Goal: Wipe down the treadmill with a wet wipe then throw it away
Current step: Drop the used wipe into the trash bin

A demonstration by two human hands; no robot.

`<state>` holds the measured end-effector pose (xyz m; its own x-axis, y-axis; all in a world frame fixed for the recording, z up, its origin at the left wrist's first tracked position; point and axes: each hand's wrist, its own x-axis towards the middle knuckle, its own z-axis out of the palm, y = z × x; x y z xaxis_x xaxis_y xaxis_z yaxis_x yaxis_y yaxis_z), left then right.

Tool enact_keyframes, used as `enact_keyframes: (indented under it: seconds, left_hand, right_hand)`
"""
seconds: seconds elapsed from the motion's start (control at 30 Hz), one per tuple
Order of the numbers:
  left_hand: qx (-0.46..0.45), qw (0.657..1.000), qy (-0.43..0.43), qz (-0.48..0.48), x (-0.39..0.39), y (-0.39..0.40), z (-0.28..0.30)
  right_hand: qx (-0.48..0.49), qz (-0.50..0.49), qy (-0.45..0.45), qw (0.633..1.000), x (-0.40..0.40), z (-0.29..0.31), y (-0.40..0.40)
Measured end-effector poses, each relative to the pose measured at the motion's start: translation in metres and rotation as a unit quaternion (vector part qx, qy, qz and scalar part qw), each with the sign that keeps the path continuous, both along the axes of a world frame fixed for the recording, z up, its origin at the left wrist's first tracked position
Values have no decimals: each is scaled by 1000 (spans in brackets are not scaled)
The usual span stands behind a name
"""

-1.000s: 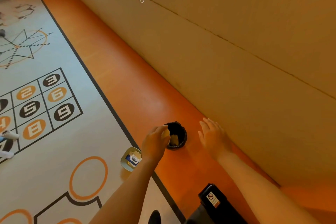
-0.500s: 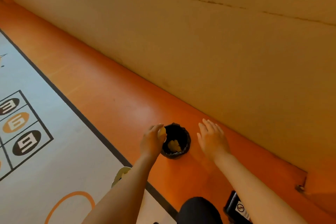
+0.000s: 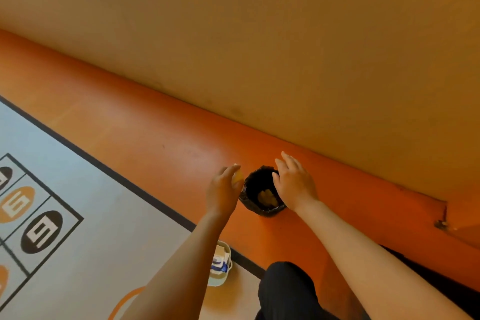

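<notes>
Wipe: crumpled pale yellow wet wipe (image 3: 237, 177), pinched in the curled fingertips of my left hand (image 3: 223, 191), just left of the bin's rim and not yet over the opening.
Bin: small round black bin with a black plastic liner (image 3: 259, 209), standing on the orange floor (image 3: 155, 138) close to the tan wall (image 3: 285, 60); crumpled waste lies inside.
Right hand: my right hand (image 3: 294, 184) hangs over the bin's right rim, fingers straight and loosely together, holding nothing.
Recommended action: carry the wipe above the opening's centre before releasing; the mouth is narrow and a rim drop may spill.
Nearby: pale round tub of wipes (image 3: 220, 265) by my left forearm.
</notes>
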<state>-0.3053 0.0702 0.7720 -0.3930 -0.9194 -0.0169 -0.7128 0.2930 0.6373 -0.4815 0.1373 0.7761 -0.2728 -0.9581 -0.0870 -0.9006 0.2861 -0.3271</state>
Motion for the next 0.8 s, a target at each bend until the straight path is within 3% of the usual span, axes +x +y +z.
enact_keyframes:
  seconds: [0.17,0.63,0.8]
  left_hand:
    - [2,1000,0,-24,-12,-36,-18]
    - [28,997,-41,-54,-63,-105,-115]
    - [-10,994,-62,-86,-64,-123,-142]
  right_hand:
    - [8,-32,-20,999,-6,-14,-32]
    - [112,-70,-64,989,-49,-124,-96]
    - [116,-87,-77,986,-48,-152,-108]
